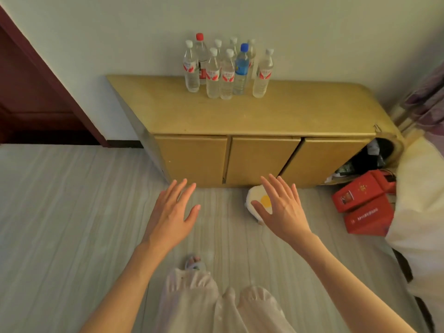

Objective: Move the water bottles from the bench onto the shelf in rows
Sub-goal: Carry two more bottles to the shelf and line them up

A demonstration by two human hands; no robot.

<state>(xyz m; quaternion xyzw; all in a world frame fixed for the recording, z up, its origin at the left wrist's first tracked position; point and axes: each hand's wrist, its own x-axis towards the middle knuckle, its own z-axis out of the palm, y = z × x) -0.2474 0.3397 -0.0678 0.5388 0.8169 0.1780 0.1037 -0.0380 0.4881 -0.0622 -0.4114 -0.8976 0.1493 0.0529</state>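
Several clear water bottles (219, 75) stand upright in a cluster at the back of a low yellow-tan bench cabinet (276, 114), against the wall. Most have white caps; one has a red cap (200, 36) and one a blue cap (244, 47). One white-capped bottle (262, 74) stands slightly apart on the right. My left hand (171, 216) and my right hand (282, 209) hover over the floor in front of the cabinet, palms down, fingers spread, holding nothing. Both are well short of the bottles. No shelf is in view.
The cabinet has three front doors; the right one (319, 159) hangs ajar with dark clutter behind it. Red boxes (362, 207) lie on the floor at right beside white bedding (420, 200). A white and yellow slipper (258, 203) sits under my right hand. A dark red door (36, 92) is at left.
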